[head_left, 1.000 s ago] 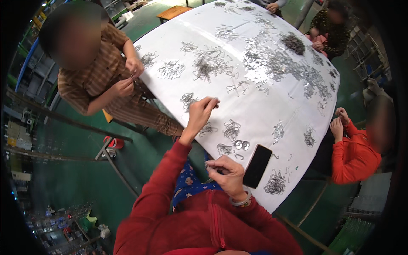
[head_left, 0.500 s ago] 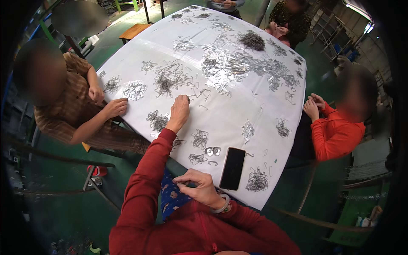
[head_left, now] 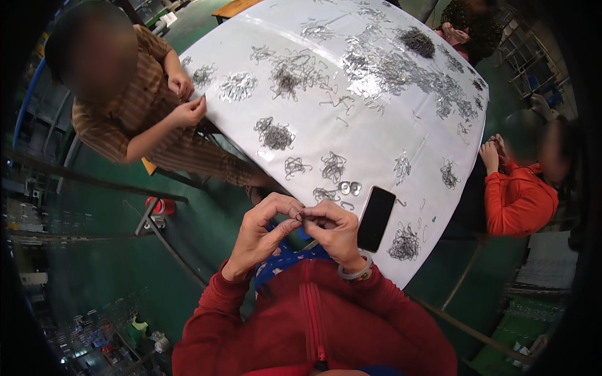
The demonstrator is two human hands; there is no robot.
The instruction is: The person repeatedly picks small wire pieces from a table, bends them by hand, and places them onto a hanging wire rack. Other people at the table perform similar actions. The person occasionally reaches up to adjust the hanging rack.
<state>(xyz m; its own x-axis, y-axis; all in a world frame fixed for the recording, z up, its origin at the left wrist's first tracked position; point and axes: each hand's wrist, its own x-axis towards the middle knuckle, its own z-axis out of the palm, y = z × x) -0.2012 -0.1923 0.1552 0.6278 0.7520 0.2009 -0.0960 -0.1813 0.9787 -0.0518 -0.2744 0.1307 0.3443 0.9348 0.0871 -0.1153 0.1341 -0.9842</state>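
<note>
Over my lap, just off the table's near edge, my left hand (head_left: 266,229) and my right hand (head_left: 332,230) meet at the fingertips, both pinched closed. A thin dark curved wire, apparently a small wire hook (head_left: 298,217), shows at the left fingertips; what the right fingers pinch is hidden. Beyond the hands, small piles of bent wire hooks (head_left: 274,135) lie on the white-covered table (head_left: 370,141). Two round metal pieces (head_left: 350,187) sit near another hook pile (head_left: 333,166). A black phone (head_left: 376,219) lies right of my right hand, with a hook pile (head_left: 404,244) beside it.
Flat silvery metal pieces (head_left: 376,69) spread across the far table near a dark heap (head_left: 417,42). A co-worker in brown stripes (head_left: 119,119) sits at left, hands by a pile of metal pieces (head_left: 237,86). Another in orange-red (head_left: 520,200) sits at right; a third is behind.
My left hand has come back from the loose hooks on the table to meet my right hand, which has risen slightly rightward. The view has shifted; the left co-worker's hand has lifted off the table.
</note>
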